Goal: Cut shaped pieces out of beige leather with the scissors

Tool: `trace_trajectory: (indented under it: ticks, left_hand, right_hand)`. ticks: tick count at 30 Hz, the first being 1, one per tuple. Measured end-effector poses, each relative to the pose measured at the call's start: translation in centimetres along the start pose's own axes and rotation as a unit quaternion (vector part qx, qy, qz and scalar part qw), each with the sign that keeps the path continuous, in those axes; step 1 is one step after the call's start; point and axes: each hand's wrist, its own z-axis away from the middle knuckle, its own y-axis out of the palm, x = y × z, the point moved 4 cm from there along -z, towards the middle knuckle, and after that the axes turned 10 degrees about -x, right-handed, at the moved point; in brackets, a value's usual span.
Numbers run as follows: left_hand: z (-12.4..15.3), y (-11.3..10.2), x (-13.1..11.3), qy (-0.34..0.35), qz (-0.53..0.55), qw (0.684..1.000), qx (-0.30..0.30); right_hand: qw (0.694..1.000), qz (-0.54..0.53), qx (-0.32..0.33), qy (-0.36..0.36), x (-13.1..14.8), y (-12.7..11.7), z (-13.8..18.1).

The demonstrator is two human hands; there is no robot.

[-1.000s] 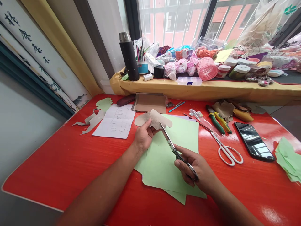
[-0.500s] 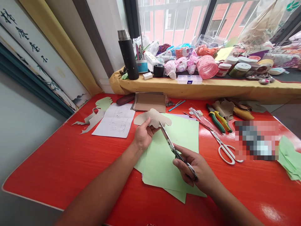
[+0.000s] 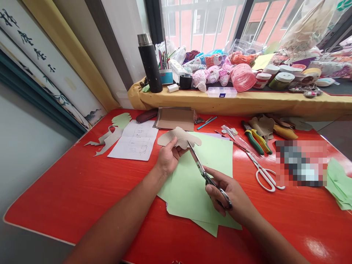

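Observation:
My left hand (image 3: 169,156) pinches a beige, leather-like cutout (image 3: 180,137) with wavy edges, thumb on top and fingers beneath. My right hand (image 3: 228,194) is closed round the handles of metal scissors (image 3: 198,165). Their blade tips meet the lower edge of the cutout, right of my left fingers. Below both hands lie overlapping sheets of light green paper (image 3: 189,198). The exact cut line at the tips is too small to make out.
On the red table (image 3: 82,198) lie a drawn-on white sheet (image 3: 134,141), beige scraps (image 3: 106,141), white-handled scissors (image 3: 268,178), pliers (image 3: 255,139) and green paper pieces (image 3: 339,187). A black thermos (image 3: 150,66) and craft supplies stand on the ledge behind.
The scissors and my right hand have shifted very slightly right. My left hand keeps its hold on the cutout, which has barely moved.

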Motion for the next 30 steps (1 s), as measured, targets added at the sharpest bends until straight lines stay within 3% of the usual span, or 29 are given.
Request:
trace_trajectory:
  ticks: [30]
  left_hand:
    - [-0.11, -0.07, 0.13, -0.011, 0.005, 1.0, -0.015]
  right_hand:
    - [1.0, 0.007, 0.001, 0.01, 0.13, 0.36, 0.25]
